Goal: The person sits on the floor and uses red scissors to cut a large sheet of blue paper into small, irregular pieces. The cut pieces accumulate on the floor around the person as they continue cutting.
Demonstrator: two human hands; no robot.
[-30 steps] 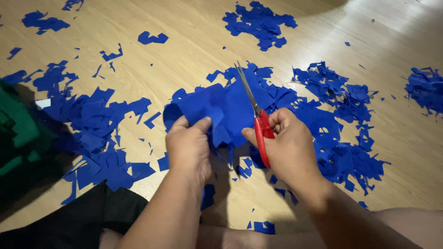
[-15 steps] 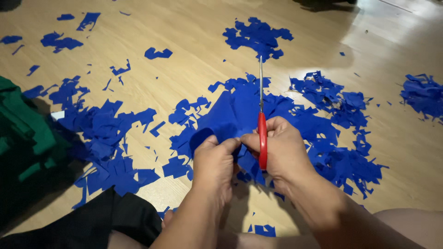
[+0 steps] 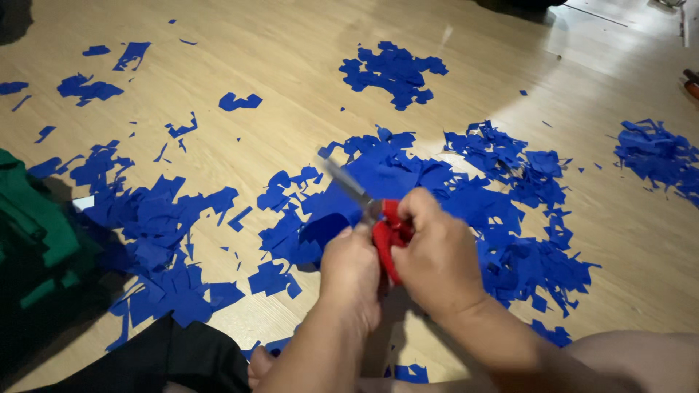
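The right hand (image 3: 437, 255) is closed around the red plastic handles of a pair of scissors (image 3: 386, 236), its fingers curled through or over the loops, and the grey metal blades run up and to the left from the grip, blurred, so whether they stand apart or together cannot be told. The left hand (image 3: 353, 273) sits just beside it, touching the red handles, with its fingers folded down onto a large piece of blue paper (image 3: 378, 178) that lies on the pale wooden floor (image 3: 291, 65) directly beyond both hands; how firmly that hand pinches the sheet is hidden by its own back. The main risk is the closeness: the left fingertips lie right next to the blades' pivot, and a cut taken while the view is this blurred could nick a finger. The sheet could also tear or fold rather than cut cleanly if it is held slack. Heaps of blue paper scraps (image 3: 167, 233) crowd the floor on both sides, so loose bits could slide under the blades and jam the cut. A folded green cloth (image 3: 33, 225) lies well apart at the left edge, out of harm's way.
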